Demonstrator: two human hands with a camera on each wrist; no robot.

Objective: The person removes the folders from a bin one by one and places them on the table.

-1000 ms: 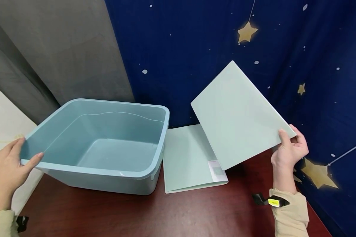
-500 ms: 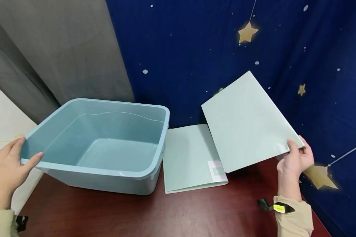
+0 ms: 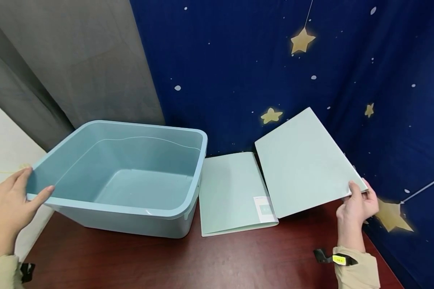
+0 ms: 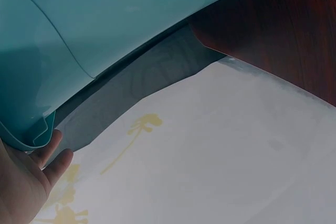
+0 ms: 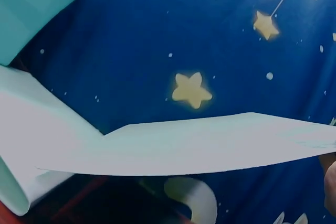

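Observation:
My left hand [image 3: 12,210] grips the near left corner of a blue plastic tub [image 3: 112,206], thumb over the front rim. The tub's visible inside is bare. In the left wrist view, the fingers [image 4: 59,167] show at the tub's corner. My right hand [image 3: 356,206] pinches the near right corner of a pale green folder [image 3: 307,164], thumb on top, other fingers partly hidden beneath. That folder is tilted, its near left corner close to the right edge of a second pale green folder [image 3: 228,188]. The second one lies on the table beside the tub and bears a white label [image 3: 263,208].
A dark red-brown wooden table [image 3: 217,265] carries the tub and the second folder. Behind it hang a grey curtain [image 3: 94,60] and a dark blue curtain [image 3: 231,60] with yellow stars. At the left is a white surface [image 4: 226,156] with yellow marks.
The held folder has swung lower and to the right with my right hand, uncovering the label and a star on the curtain. My left hand and the tub stay in place.

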